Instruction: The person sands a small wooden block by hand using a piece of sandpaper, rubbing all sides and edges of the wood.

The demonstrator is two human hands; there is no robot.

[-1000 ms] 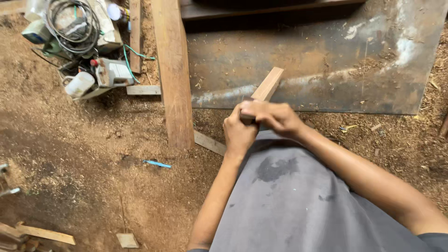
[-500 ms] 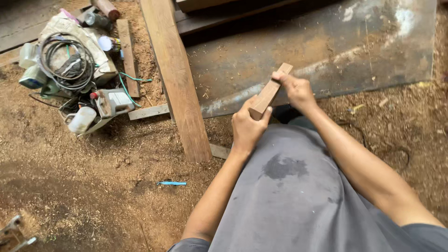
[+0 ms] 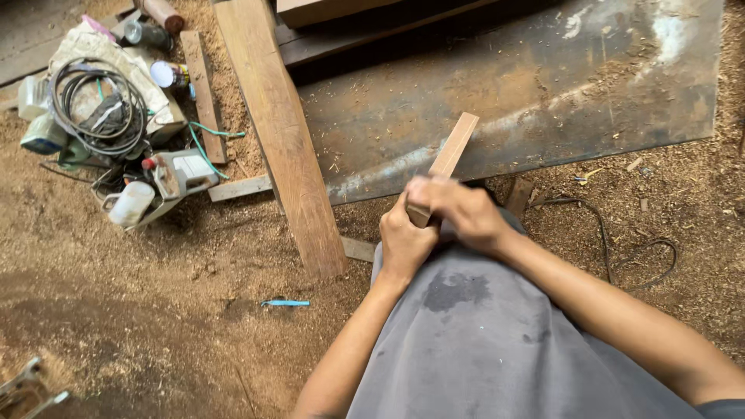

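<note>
Wood strip: short flat piece, lower end clamped in both hands above the lap, free end angled up toward 1 o'clock over the metal sheet. Left hand wrapped round the bottom end. Right hand closed over it just above, touching the left. Long plank on the sawdust floor at 10 o'clock of the hands. Coiled cable w/ tool clutter far out at 10. Blue pen-like item at 8, well apart.

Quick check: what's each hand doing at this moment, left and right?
Left hand: closed around the lower end of the wooden strip.
Right hand: closed over the same strip, just above the left.
</note>
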